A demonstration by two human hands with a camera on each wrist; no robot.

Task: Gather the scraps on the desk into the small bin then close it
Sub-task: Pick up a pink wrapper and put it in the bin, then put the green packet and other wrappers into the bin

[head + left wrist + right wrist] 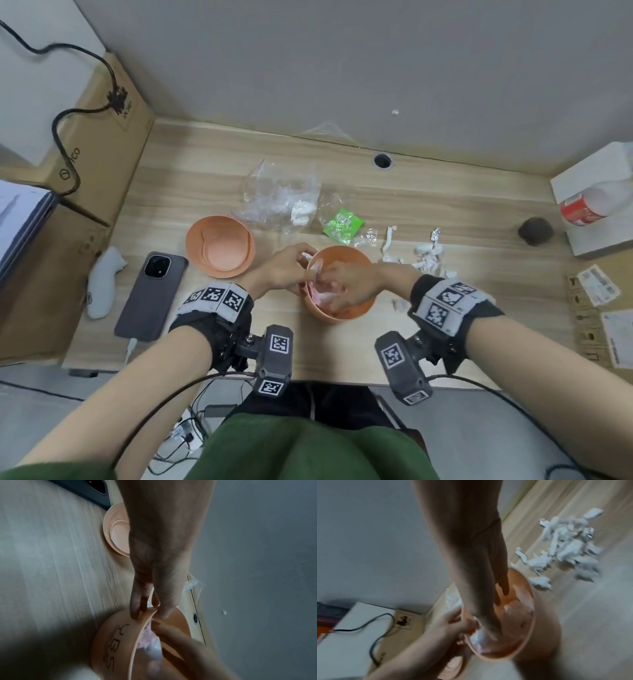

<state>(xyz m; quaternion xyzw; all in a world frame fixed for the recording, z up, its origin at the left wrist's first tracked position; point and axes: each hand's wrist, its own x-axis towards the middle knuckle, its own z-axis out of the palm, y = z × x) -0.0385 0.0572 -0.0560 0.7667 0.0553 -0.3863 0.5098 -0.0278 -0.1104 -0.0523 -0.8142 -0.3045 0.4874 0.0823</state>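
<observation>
While my left hand (286, 265) pinched the near-left rim of the small orange bin (356, 313), thumb inside and fingers (135, 605) down the outer wall, my right hand (346, 284) reached into the bin's mouth from five o'clock with its fingers (500, 586) extended downward against the crumpled white and pinkish scraps (513, 616) already inside; I could not tell whether those fingers were gripping any of the wad or only pressing on it. On the wooden desk (205, 178) the bin stood at the near centre, open, with its orange lid (221, 246) lying upside down at its ten o'clock, apart from it. A heap of torn white paper scraps (426, 255) lay just beside the bin at two o'clock, and one small white scrap (399, 304) sat near it at three o'clock. A green wrapper (342, 224) lay at twelve o'clock, with a crumpled clear plastic bag (279, 197) at eleven o'clock holding a white tissue wad (303, 209). A dark smartphone (150, 296) lay face down at nine o'clock, a white cable plugged into its near end.
</observation>
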